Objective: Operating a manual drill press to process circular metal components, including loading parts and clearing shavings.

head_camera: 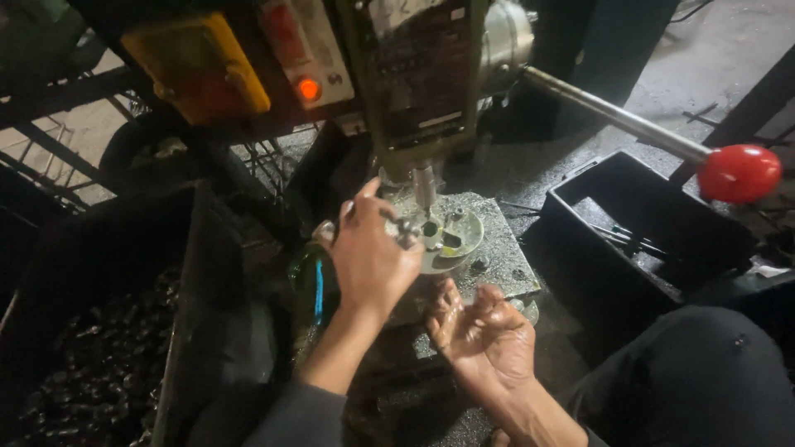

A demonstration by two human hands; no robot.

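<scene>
My left hand [370,258] reaches onto the round metal fixture [460,240] of a drill press and pinches a small metal part [406,233] at the fixture's left side. The spindle [425,184] hangs just above the fixture, right of my fingers. My right hand [484,331] rests lower, in front of the press table [509,257], palm up with fingers apart and nothing in it.
The feed lever with a red ball knob [739,173] sticks out to the right. Below it stands a black tray [580,248]. A dark bin of several small metal parts [99,364] lies at the left. A green bottle [310,285] stands beside my left wrist. An orange lamp [309,88] glows on the machine.
</scene>
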